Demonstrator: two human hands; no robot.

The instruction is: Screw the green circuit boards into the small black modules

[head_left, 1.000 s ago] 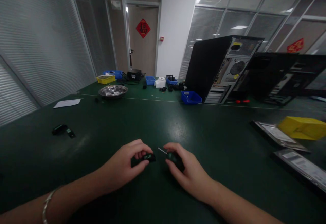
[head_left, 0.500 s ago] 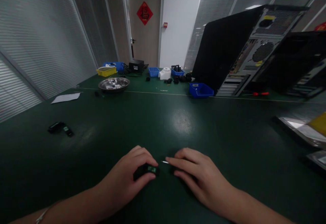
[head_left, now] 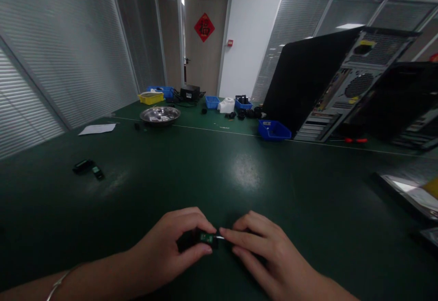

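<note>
Between the thumb and fingers of my left hand [head_left: 186, 241] is a small black device with a green circuit board [head_left: 206, 238], lying low at the tabletop. My right hand [head_left: 262, 246] is closed on a thin tool with a bright metal tip [head_left: 219, 237]. Most of this tool is hidden under the fingers, so I cannot tell its exact kind. The tip points left and reaches the right end of the board; whether it presses on it is too small to tell. Two similar black pieces with green boards [head_left: 89, 167] lie farther off on the left.
A steel bowl [head_left: 160, 115] with small parts and a white sheet of paper [head_left: 97, 129] lie at the back left. A blue bin [head_left: 273, 130] stands beside a black computer case [head_left: 308, 72]. Trays [head_left: 407, 196] sit at the right edge of the green table [head_left: 191, 168].
My right hand's metal tip has closed the gap and now reaches the circuit board in my left hand. The view has tilted slightly, shifting the background down and to the right.
</note>
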